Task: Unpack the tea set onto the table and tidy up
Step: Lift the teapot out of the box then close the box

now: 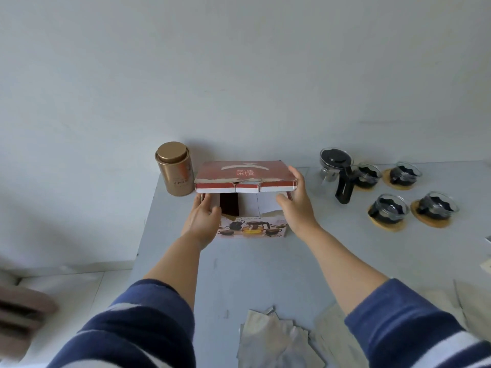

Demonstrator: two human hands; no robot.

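A red and white cardboard tea-set box (244, 173) stands at the back of the grey table (265, 272), its lid half raised over the open inside. My left hand (203, 221) rests against the box's left front corner with straight fingers. My right hand (295, 197) holds the lid's right end, fingers on top and thumb under it. A glass teapot (336, 168) with a black handle stands to the right. Beside it sit several glass cups (389, 209) on wooden coasters (435, 220).
A gold tea tin (174, 168) stands left of the box near the table's left edge. Crumpled wrapping paper (276, 341) lies at the table's front, more at the right. A white wall rises behind. The floor lies to the left.
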